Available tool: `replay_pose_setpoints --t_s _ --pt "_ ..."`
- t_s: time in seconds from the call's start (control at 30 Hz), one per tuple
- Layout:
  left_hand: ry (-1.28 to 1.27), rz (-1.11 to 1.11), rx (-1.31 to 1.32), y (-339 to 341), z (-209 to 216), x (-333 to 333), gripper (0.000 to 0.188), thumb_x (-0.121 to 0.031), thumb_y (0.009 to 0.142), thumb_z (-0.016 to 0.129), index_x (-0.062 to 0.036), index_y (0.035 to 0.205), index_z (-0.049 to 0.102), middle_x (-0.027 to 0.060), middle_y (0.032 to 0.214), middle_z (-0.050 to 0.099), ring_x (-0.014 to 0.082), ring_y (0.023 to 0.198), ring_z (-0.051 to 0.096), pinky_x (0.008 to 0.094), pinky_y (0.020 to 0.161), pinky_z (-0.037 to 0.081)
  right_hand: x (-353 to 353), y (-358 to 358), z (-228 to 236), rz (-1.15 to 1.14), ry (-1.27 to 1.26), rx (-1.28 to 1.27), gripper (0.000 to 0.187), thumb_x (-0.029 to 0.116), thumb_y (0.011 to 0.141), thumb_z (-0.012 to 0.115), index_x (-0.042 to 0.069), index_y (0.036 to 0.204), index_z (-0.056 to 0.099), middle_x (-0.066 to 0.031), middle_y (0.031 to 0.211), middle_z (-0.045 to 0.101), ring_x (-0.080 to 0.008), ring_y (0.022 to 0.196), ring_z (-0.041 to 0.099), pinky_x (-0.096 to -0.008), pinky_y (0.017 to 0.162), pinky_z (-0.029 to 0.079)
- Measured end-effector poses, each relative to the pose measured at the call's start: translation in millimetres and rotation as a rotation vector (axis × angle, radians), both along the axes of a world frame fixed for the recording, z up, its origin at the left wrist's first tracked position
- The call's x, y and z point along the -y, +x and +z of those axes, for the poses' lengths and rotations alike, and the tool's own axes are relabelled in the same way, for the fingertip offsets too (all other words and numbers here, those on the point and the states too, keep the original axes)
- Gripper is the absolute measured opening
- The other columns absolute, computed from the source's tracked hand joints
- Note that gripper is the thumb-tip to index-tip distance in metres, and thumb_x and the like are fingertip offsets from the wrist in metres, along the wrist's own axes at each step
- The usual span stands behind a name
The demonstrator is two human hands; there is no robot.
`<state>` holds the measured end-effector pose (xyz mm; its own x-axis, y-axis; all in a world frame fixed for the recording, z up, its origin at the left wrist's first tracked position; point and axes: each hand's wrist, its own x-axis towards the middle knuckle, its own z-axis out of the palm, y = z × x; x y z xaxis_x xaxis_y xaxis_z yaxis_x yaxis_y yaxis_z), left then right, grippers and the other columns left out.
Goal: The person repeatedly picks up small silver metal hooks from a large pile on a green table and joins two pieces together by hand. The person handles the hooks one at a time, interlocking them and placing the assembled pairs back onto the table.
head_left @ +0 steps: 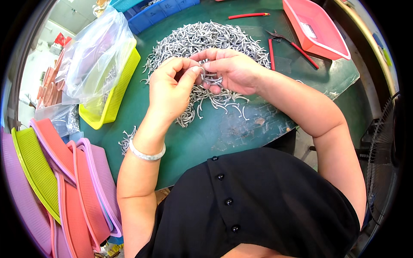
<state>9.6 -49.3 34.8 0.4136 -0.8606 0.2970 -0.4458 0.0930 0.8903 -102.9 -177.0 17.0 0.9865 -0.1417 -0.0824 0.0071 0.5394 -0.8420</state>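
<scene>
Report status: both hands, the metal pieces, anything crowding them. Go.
Left hand and right hand together pinching small curved metal pieces. Loose pile of the same pieces directly beneath. Red-handled pliers lie clear to the right.

A: Which colours are seen on the surface [223,133]?

B: A dark green surface is shown, strewn with silver-grey metal hooks [206,41]. A yellow mesh basket [118,92] is lined with a clear plastic bag [97,56]. A pink tray [316,28] and a blue crate [157,13] are placed at the far edge.

A: And smaller items?

B: A red pencil [248,16] and red-handled pliers [292,45] are seen. Stacked baskets [64,180] in lilac, coral and lime are shown at the left. A black buttoned garment [258,202] and a pale white bangle [146,154] are worn.
</scene>
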Motion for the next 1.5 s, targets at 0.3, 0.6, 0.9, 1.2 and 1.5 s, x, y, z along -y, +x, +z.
replay_pose_setpoints --t_s 0.3,0.6,0.9,1.2,1.5 --pt "-0.067 0.005 -0.228 4 -13 -8 0.006 -0.003 0.082 0.056 0.0008 0.086 0.060 0.0019 0.077 0.060 0.0066 0.069 0.055 0.0203 0.063 0.044 2 -2 1 0.001 -0.032 0.041 0.034 0.006 0.085 0.050 0.000 0.117 0.041 -0.0092 0.084 0.058 -0.0123 0.068 0.054 -0.0215 0.052 0.041" --pt "-0.071 -0.055 -0.281 4 -14 -8 0.006 -0.004 0.083 0.055 -0.0002 0.087 0.058 0.0024 0.078 0.061 0.0061 0.070 0.053 0.0202 0.065 0.043 5 -1 0 -0.004 -0.050 0.058 0.040 0.003 0.082 0.052 -0.002 0.119 0.037 -0.0091 0.082 0.055 -0.0135 0.066 0.052 -0.0220 0.051 0.040" --pt "-0.030 -0.103 -0.349 5 -13 -10 0.007 -0.005 0.083 0.055 -0.0007 0.087 0.057 0.0027 0.079 0.061 0.0061 0.072 0.053 0.0205 0.066 0.042 5 -1 -2 0.011 -0.057 0.073 0.039 0.006 0.083 0.053 0.000 0.119 0.040 -0.0070 0.086 0.057 -0.0104 0.069 0.054 -0.0209 0.054 0.042" --pt "-0.076 -0.143 -0.687 10 -13 -10 0.008 -0.008 0.084 0.053 -0.0042 0.091 0.055 0.0027 0.080 0.057 0.0088 0.068 0.051 0.0205 0.060 0.040 5 1 -4 0.051 -0.033 0.054 0.033 0.011 0.086 0.049 0.002 0.117 0.045 -0.0078 0.084 0.057 -0.0110 0.068 0.052 -0.0212 0.053 0.040" --pt "-0.094 -0.177 -1.092 15 -3 -23 0.011 -0.008 0.084 0.041 -0.0019 0.089 0.048 0.0149 0.087 0.060 0.0213 0.073 0.060 0.0295 0.061 0.051 7 -2 -1 0.055 0.003 0.052 0.037 0.001 0.080 0.045 0.001 0.117 0.045 -0.0098 0.085 0.057 -0.0126 0.067 0.053 -0.0216 0.053 0.040"
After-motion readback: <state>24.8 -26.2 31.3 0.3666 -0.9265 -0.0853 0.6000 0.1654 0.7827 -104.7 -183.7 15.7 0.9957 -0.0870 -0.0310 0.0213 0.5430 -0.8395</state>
